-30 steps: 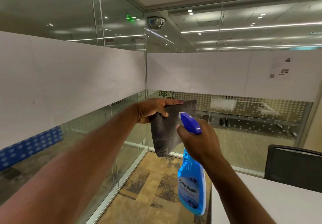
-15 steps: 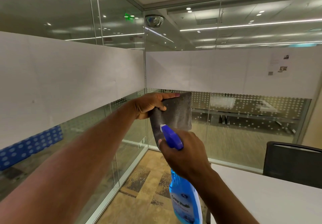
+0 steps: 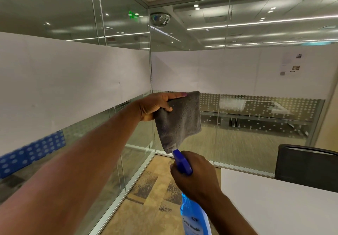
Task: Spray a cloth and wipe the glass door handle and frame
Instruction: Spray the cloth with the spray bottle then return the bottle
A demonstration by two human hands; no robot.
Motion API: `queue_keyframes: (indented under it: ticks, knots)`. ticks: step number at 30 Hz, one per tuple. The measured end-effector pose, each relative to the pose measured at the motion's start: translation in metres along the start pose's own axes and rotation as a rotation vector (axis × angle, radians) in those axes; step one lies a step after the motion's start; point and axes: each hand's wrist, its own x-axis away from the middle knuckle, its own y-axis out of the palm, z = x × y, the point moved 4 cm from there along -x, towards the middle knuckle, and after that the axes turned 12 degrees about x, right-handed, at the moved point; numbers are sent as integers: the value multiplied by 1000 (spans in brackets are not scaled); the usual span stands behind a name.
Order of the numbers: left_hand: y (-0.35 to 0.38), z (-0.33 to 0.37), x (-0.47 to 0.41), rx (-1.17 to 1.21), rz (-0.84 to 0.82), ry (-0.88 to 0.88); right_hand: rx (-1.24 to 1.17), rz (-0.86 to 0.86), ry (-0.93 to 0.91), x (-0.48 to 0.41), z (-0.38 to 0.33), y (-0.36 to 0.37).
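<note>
My left hand (image 3: 155, 105) is stretched out ahead and pinches the top corner of a grey cloth (image 3: 180, 123), which hangs down folded in front of the glass corner. Just below the cloth's lower tip, my right hand (image 3: 196, 177) grips the neck of a blue spray bottle (image 3: 193, 216). Its dark blue nozzle (image 3: 181, 160) points up at the cloth. No door handle is in view; glass walls with a white frosted band (image 3: 73, 81) and thin metal frames (image 3: 151, 81) surround me.
A white table (image 3: 278, 203) fills the lower right, with a black chair (image 3: 307, 165) behind it. Patterned carpet (image 3: 146, 194) covers the floor along the glass wall's bottom rail.
My right hand and the spray bottle have dropped from in front of the cloth to just under its lower tip. The left hand keeps the cloth held up.
</note>
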Motion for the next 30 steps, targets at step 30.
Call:
queue_keyframes:
  ticks: [30]
  knots:
    - [46,-108,-49,117,-190,-179,-33,28,298,19,103,6]
